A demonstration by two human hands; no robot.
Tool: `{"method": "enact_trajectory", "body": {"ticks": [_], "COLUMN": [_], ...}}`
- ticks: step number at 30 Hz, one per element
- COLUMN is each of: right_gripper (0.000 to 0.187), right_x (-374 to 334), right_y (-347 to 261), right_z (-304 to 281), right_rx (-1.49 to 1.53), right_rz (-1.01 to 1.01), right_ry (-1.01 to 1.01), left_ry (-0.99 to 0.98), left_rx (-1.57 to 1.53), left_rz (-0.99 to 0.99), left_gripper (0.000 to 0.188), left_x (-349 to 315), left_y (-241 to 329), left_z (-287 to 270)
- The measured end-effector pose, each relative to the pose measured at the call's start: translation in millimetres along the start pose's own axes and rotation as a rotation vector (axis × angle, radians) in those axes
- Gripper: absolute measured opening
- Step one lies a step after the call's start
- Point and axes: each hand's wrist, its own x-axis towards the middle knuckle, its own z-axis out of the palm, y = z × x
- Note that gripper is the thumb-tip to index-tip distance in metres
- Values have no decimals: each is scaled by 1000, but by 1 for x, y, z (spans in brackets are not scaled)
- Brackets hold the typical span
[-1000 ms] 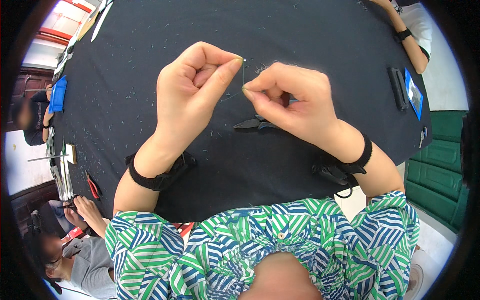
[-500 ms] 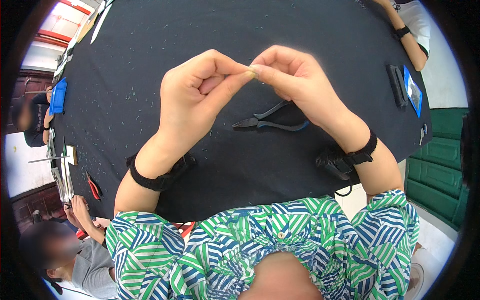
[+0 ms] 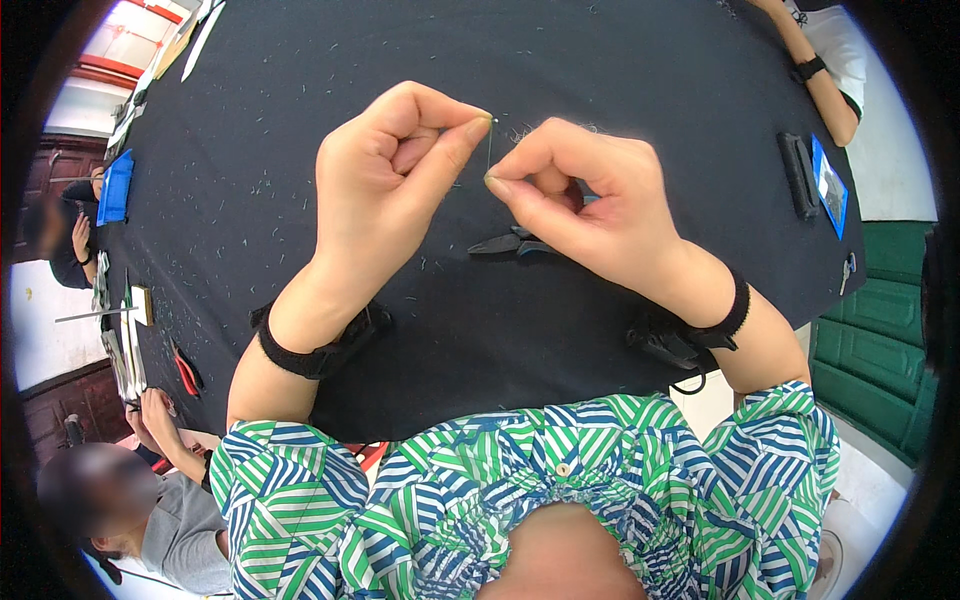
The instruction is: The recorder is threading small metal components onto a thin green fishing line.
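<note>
Over the dark cloth-covered surface (image 3: 540, 340), a fine strand (image 3: 490, 148) is being held nearly upright between two hands. On the left, its upper part is being pinched by the left hand (image 3: 385, 178), the grip closed beside a small pale speck (image 3: 495, 120); a light, steady pinch seems best, so that the strand is not being crushed. On the right, its lower part is being pinched by the right hand (image 3: 602, 195), the grip likewise closed; a gentle, even pull seems wise, lest the strand be snapped. Both ends are being covered by the grips, so whether thread or wire is being handled cannot be told; the speck's shape is being lost in its smallness. The pliers (image 3: 495, 245) are being partly hidden by the right hand.
</note>
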Motion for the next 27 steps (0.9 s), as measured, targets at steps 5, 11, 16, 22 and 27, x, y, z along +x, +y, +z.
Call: {"method": "enact_trajectory", "body": {"ticks": [5,11,16,22,27], "right_gripper": [6,11,16,11,7], "right_x": [2,9,7,5,0], "right_y": [-1,15,16,15,7], "right_z": [-8,-11,-11,0,1], "right_rx": [-101,134,478,481,190], "right_rz": [-83,142,468,463,191], "right_ry": [160,147,-47,-72,-64], "left_ry": [-131,-188,-112,-9,21], "left_rx": [188,220,98,-37,-6], "left_rz": [74,181,87,-16,-14], "left_gripper": [7,7,6,6,5], "left_x": [-1,0,-2,-2,0], "left_y": [6,9,7,3,-1], "left_z": [0,0,1,1,-1]}}
